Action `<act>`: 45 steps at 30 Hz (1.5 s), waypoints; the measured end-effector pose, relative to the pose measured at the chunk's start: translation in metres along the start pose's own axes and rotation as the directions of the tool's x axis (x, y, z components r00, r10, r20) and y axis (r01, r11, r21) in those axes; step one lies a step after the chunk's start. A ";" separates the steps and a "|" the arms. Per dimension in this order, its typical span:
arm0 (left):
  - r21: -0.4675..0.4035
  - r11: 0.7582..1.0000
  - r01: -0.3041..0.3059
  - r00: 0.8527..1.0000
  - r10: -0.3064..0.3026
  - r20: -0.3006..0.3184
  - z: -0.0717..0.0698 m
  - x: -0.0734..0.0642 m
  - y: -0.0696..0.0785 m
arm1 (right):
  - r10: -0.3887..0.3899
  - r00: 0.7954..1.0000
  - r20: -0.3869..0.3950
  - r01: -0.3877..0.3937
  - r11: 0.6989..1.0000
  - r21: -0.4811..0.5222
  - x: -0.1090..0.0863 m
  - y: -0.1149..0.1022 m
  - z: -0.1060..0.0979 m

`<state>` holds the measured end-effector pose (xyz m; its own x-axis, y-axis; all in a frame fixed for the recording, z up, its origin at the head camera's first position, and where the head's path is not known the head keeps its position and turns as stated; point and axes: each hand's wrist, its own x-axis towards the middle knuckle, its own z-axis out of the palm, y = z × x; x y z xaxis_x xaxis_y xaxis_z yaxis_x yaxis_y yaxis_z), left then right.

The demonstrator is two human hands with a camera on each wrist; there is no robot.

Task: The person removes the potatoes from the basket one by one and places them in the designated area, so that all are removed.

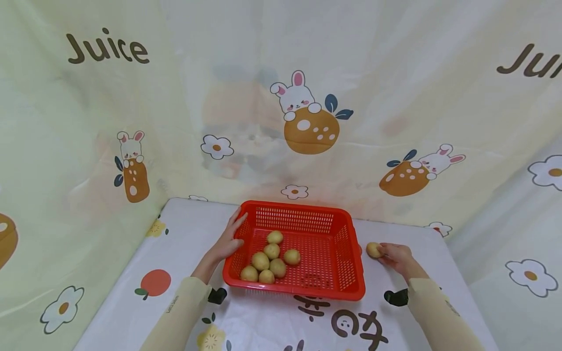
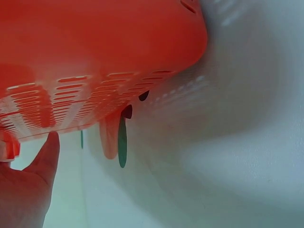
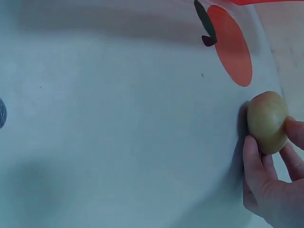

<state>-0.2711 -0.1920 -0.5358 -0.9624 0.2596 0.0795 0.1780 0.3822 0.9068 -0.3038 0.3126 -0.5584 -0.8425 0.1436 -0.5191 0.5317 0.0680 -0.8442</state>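
Observation:
A red plastic basket [image 1: 316,294] with slotted sides sits on the table. Several small round potatoes [image 1: 260,261] lie loose in its left half. Beyond the basket's right side, my right hand [image 1: 398,257] pinches one potato [image 1: 374,250] between thumb and fingers. The right wrist view shows this potato [image 3: 267,122] close over the tabletop, its smooth yellow-brown skin turned to the camera. At the basket's left rim lies my left hand [image 1: 227,241], fingers extended along the edge. From below, the left wrist view catches part of that hand [image 2: 28,190] by the slotted wall.
A white tablecloth [image 1: 184,243] with printed fruit and flowers covers the table. Behind it hangs a cream curtain [image 1: 246,175] printed with rabbits and oranges, which also closes in both sides. The basket stands near the table's back edge.

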 end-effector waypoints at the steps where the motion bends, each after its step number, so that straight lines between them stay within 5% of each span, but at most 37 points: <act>1: -0.007 1.000 0.003 1.000 -0.003 0.010 -0.001 -0.002 0.004 | 0.007 1.000 -0.006 -0.007 1.000 0.000 0.000 0.000 0.000; 5: -0.012 1.000 0.006 1.000 -0.006 0.030 -0.004 -0.006 0.015 | 0.018 1.000 0.004 -0.018 0.999 -0.027 -0.002 -0.005 0.000; 9: 0.005 1.000 -0.003 1.000 0.003 -0.003 -0.001 0.000 -0.002 | -0.018 0.997 0.073 0.027 0.991 -0.130 -0.007 -0.014 -0.006; 15: 0.012 1.000 -0.025 1.000 0.025 -0.015 0.002 0.004 -0.018 | -0.096 0.982 0.160 0.142 0.942 -0.304 -0.017 -0.032 -0.019; 19: 0.008 0.999 -0.033 0.999 0.033 0.003 -0.001 0.000 -0.010 | -0.114 0.977 0.180 0.173 0.917 -0.360 -0.023 -0.047 -0.014; 32: -0.004 1.000 0.001 0.998 -0.001 0.057 -0.006 -0.007 0.018 | -0.238 0.912 0.335 0.343 0.889 -0.302 -0.058 -0.099 0.056; 39: -0.018 1.000 -0.020 1.000 0.020 0.001 0.002 0.005 -0.017 | -0.221 0.884 0.412 0.360 0.885 -0.295 -0.068 -0.105 0.101; 45: 0.005 1.000 -0.024 1.000 0.024 -0.018 0.003 0.007 -0.021 | -0.160 0.866 0.473 0.331 0.893 -0.304 -0.064 -0.096 0.131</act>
<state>-0.2806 -0.1959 -0.5550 -0.9613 0.2529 0.1090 0.2024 0.3800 0.9026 -0.3124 0.1675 -0.4620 -0.8556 -0.3534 -0.3782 0.2225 0.4086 -0.8852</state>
